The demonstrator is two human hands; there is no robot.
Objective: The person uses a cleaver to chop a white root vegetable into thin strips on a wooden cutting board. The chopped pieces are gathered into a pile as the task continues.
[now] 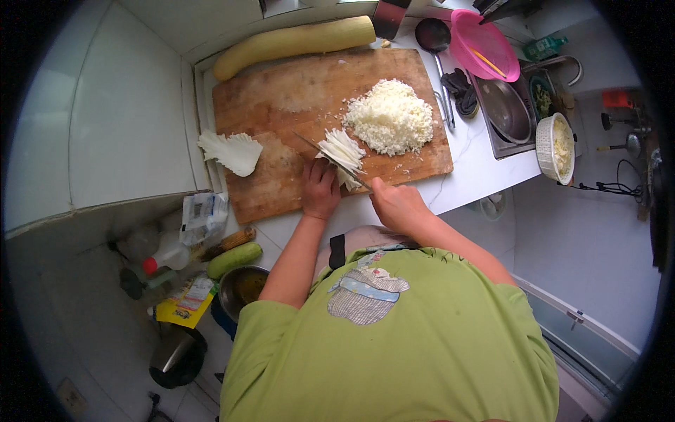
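On a large wooden cutting board, my right hand grips the handle end of a knife, its blade slanting up to the left. The blade lies along thinly sliced pale cabbage. My left hand presses down on the cabbage beside the blade, fingers bent, partly hiding what lies beneath. A heap of finely chopped white cabbage sits at the board's right. One whole pale cabbage leaf rests at its left edge.
A long pale gourd lies behind the board. To the right are a ladle, a dark cloth, a pink colander and a sink with a white basket at its edge. A metal bowl stands lower left.
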